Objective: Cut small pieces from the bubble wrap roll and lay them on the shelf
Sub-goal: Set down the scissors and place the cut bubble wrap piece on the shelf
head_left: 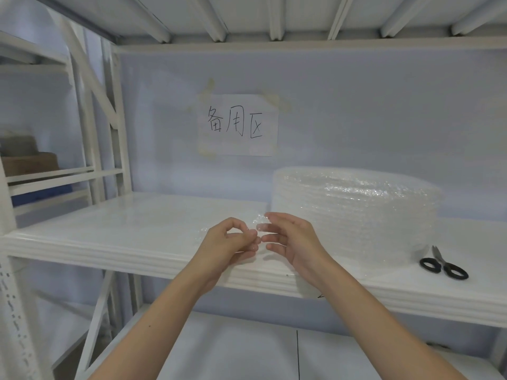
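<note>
Wide bare stretch of white shelf (115,229) to the left of the hands, running out to the upright posts at the frame's corner. Front edge of the shelf directly beneath the wrists, layered and slightly rounded. Ribbed underside of the next shelf high overhead, so plenty of headroom above the knuckles. Back wall well behind the fingertips, with a taped paper sign (238,124) (three handwritten characters) straight ahead and up.

Crowded on the right: bubble wrap roll (354,215) standing just beyond the right hand, its loose end trailing down toward the shelf front. Scissors (443,266) with black handles lying flat further right, past the roll, near the front edge, well apart from both hands.

Left hand (230,239), fingers curled inward, thumb and forefinger pinching a small clear bubble wrap piece (256,224). Right hand (290,237) facing it, fingers loosely bent and spread, fingertips touching the same piece from the other side (cannot tell whether truly gripping or only steadying). Both hands nearly meeting, held above the shelf's front portion, the piece between them barely visible against the white.

Cardboard boxes (27,157) on a neighbouring rack far off to the left.
</note>
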{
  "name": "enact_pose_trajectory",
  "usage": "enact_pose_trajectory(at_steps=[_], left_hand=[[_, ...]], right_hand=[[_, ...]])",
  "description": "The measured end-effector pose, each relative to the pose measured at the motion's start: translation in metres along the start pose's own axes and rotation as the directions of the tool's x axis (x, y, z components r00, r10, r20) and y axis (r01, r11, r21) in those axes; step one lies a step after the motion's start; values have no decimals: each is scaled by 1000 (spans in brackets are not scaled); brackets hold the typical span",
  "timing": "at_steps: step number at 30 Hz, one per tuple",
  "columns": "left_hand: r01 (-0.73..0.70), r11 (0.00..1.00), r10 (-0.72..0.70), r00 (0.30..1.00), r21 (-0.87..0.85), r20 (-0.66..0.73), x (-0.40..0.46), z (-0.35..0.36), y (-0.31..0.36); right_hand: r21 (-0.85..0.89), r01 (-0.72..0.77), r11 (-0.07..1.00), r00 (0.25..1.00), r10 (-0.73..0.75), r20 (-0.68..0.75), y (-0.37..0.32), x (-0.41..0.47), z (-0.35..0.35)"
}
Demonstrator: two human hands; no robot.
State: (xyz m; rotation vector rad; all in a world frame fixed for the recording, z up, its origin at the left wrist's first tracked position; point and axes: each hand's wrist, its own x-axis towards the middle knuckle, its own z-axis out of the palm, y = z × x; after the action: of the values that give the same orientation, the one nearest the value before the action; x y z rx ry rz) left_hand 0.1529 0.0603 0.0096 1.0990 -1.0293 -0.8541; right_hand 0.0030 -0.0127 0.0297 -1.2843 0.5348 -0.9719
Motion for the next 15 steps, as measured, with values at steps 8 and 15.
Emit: enact_pose_trajectory(at_steps=[8, 15], left_hand=[[55, 997, -52, 998, -58, 45, 2, -5, -4], [82, 994, -74, 993, -79, 91, 3, -6, -7]], right_hand=[[12, 2, 1000, 999, -2, 49, 7, 6, 2], [-2, 6, 1000, 1000, -6, 27, 10, 14, -1]])
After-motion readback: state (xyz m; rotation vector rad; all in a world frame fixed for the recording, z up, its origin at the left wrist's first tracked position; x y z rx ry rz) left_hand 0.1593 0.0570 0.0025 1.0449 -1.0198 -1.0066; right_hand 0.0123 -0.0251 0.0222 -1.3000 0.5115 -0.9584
